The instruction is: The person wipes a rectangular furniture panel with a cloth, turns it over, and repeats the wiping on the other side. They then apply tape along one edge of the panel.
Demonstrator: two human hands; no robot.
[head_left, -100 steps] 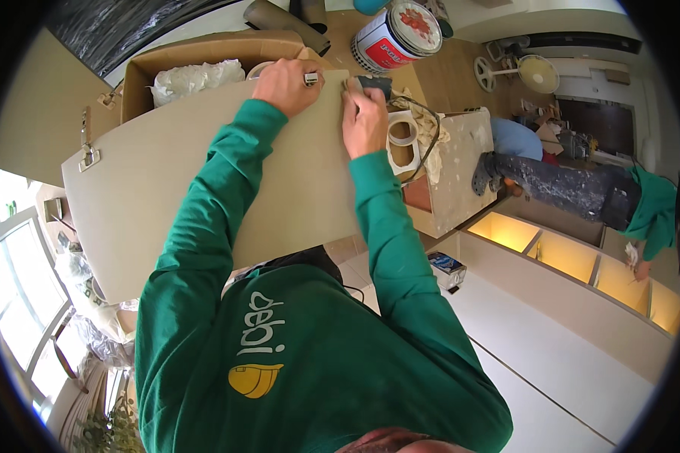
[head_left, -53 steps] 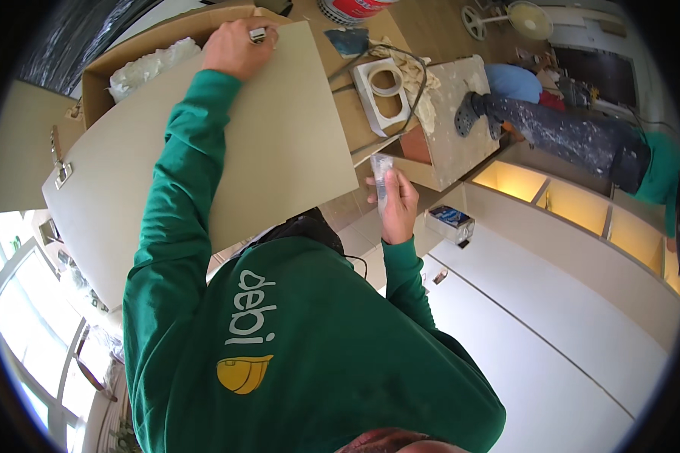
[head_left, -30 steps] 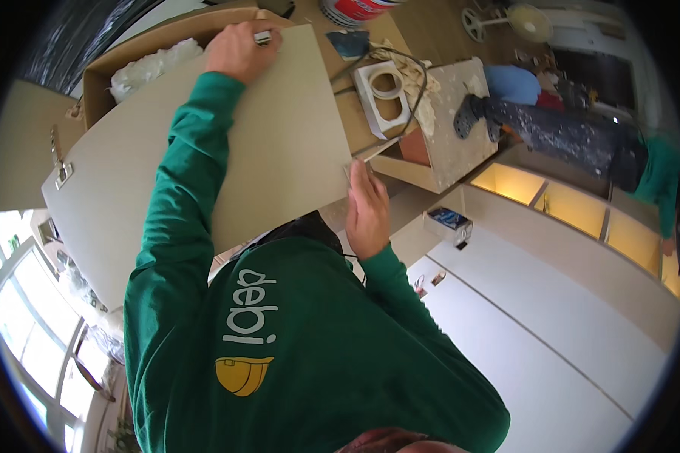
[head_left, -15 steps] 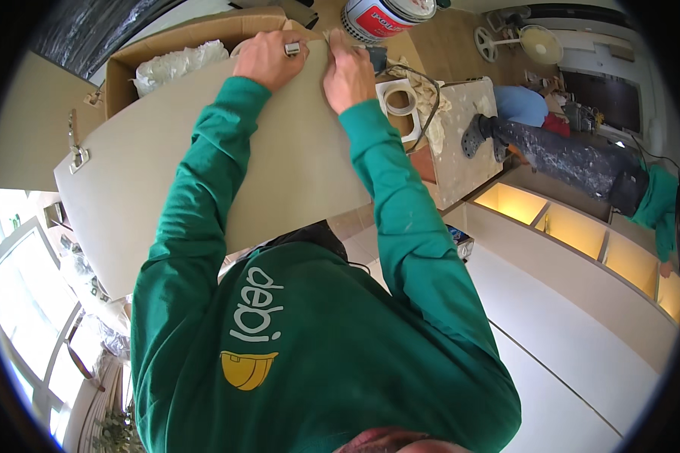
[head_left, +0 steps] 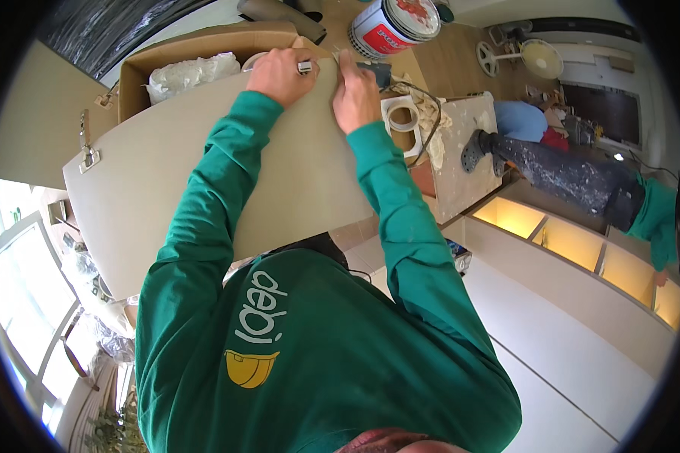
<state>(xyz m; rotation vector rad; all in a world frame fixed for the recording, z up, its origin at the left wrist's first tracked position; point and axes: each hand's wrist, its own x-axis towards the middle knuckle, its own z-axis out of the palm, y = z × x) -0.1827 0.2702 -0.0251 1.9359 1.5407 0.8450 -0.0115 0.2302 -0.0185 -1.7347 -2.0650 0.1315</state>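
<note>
A large beige cabinet door panel [head_left: 159,174] lies flat before me, with a metal hinge [head_left: 90,158] at its left side. Over its far edge my left hand [head_left: 279,78] is closed around a small tool with a square silver end [head_left: 304,67]; the rest of the tool is hidden in the fist. My right hand [head_left: 356,97] is closed at the panel's far right corner, its fingers pointing away from me. A pale sliver shows by those fingertips, but what they grip is too small to make out.
Beyond the panel is an open cardboard box [head_left: 134,87] with a plastic-wrapped bundle [head_left: 193,75]. A paint bucket [head_left: 391,30], a tape roll [head_left: 402,116], a crumpled cloth [head_left: 433,113] and a cable [head_left: 429,134] are at the right. Another person's paint-spattered leg [head_left: 563,162] crosses farther right, above lit shelf compartments [head_left: 570,234].
The whole view has shifted slightly, so the panel and box appear a little lower and farther right. Both hands stay closed at the panel's far edge, with little change in pose.
</note>
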